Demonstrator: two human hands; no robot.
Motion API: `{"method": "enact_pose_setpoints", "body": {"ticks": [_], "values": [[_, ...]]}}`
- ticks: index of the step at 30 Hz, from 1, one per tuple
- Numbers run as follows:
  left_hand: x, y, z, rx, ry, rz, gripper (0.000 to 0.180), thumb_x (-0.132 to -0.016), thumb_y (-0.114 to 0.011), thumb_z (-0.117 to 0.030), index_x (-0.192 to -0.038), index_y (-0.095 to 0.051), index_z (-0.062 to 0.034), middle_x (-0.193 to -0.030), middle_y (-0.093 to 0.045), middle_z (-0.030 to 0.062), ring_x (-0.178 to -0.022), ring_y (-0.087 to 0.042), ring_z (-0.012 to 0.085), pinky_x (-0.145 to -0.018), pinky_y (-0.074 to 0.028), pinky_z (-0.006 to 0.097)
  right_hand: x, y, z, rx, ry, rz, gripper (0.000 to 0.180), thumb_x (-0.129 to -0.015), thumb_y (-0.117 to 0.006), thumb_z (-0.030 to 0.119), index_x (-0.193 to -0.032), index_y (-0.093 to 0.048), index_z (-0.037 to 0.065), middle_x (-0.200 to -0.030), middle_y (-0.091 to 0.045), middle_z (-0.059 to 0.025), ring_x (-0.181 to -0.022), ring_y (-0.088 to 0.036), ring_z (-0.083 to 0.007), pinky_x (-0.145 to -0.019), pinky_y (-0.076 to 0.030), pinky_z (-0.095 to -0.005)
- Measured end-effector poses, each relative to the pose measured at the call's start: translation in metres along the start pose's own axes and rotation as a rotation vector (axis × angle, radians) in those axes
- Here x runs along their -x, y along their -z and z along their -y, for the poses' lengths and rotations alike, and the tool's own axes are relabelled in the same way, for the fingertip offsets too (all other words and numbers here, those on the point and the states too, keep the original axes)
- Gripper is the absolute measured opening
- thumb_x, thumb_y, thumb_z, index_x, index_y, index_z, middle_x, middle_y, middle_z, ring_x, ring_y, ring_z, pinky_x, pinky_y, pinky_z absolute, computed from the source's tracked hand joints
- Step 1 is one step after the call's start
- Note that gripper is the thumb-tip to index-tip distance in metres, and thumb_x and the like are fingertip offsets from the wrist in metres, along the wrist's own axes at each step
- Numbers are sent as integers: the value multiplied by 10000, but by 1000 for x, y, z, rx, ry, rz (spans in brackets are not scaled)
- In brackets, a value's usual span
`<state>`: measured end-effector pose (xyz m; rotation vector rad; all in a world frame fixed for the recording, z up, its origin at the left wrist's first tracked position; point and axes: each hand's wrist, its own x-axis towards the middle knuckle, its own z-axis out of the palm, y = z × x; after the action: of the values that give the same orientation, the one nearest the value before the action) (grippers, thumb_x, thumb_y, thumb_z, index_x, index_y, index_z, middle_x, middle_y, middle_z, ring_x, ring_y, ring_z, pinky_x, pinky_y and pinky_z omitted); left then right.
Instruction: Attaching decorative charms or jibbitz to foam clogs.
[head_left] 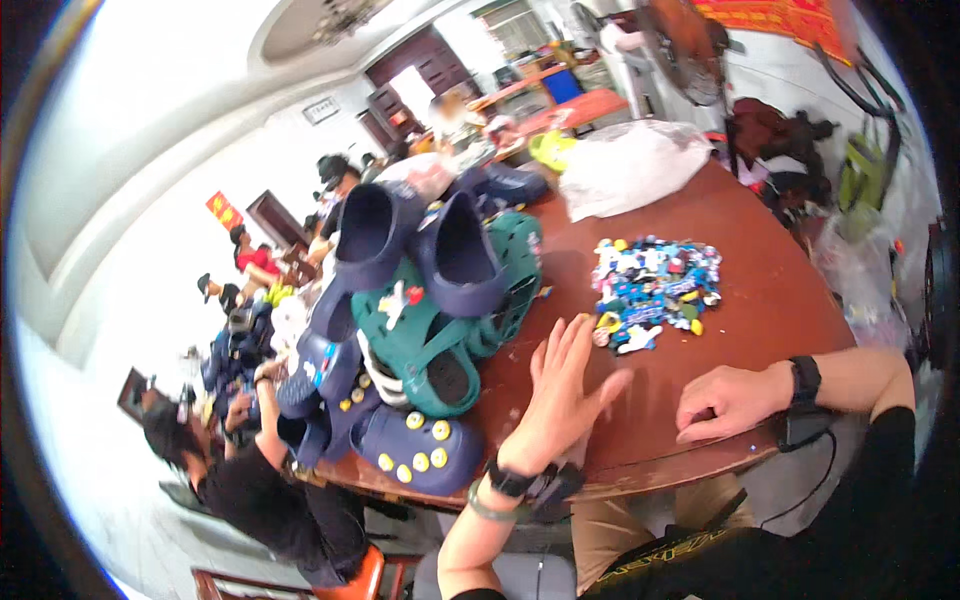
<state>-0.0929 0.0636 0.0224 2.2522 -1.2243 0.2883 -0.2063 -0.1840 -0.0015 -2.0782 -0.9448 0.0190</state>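
Note:
My left hand [565,385] is raised over the near side of the brown table [775,300], fingers stretched out and holding nothing. It is between a heap of clogs and a pile of small colourful shoe charms [655,285]. To its left lie teal clogs [400,330] with a white charm, navy clogs [460,255] stacked on top, and a navy clog [415,450] dotted with round yellow-and-white charms near the edge. My right hand [735,402] rests on the tabletop at the right, its fingers curled into a loose fist. Nothing shows in it.
A white plastic bag [635,165] lies on the far part of the table. A person in black [270,510] sits at the left by the clogs, with more people beyond. Clear plastic bags [860,270] hang at the right. A cable [820,480] hangs near my right wrist.

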Motion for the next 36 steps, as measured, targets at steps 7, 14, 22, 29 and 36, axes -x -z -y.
{"method": "enact_pose_setpoints", "body": {"ticks": [7, 14, 22, 29, 36], "values": [[35, 20, -53, -198, -225, 234, 714, -846, -731, -377, -1407, -438, -45, -1480, -373, 233, -1409, -284, 439, -1116, -200, 590, 2, -4, -6, 10, 12, 13, 264, -925, -645, 310, -852, -652, 56, -802, -656, -126, -770, -640, -326, -669, -497, -426], [23, 41, -89, -287, -233, 396, 661, -831, -744, -364, -1372, -495, -79, -1469, -381, 231, -1412, -287, 427, -1114, -174, 597, 6, -5, -9, 29, 92, 3, 232, -925, -639, 300, -875, -650, 74, -805, -646, -112, -836, -630, -323, -717, -495, -438], [-50, 165, 60, -997, 397, -510, 847, -773, -799, -318, -1475, -364, -131, -1481, -371, 267, -1397, -295, 473, -1084, -256, 623, 8, -8, -17, 23, 216, 6, 214, -928, -629, 284, -855, -604, 84, -786, -626, -96, -803, -607, -318, -701, -483, -440], [-51, 193, 135, -649, 286, -674, 407, -682, -860, -191, -943, -600, -19, -1361, -500, 303, -1260, -487, 444, -1041, -386, 450, 7, -9, -18, 51, 205, 17, 225, -927, -630, 285, -850, -600, 76, -783, -620, -105, -807, -607, -320, -689, -479, -446], [-20, 184, 92, -427, 90, -938, 337, -672, -836, -23, -831, -539, -16, -1398, -496, 240, -1276, -498, 348, -1022, -384, 398, 7, -8, -16, 41, 177, 39, 228, -939, -621, 281, -862, -615, 67, -796, -628, -125, -811, -614, -329, -689, -484, -438]]}}
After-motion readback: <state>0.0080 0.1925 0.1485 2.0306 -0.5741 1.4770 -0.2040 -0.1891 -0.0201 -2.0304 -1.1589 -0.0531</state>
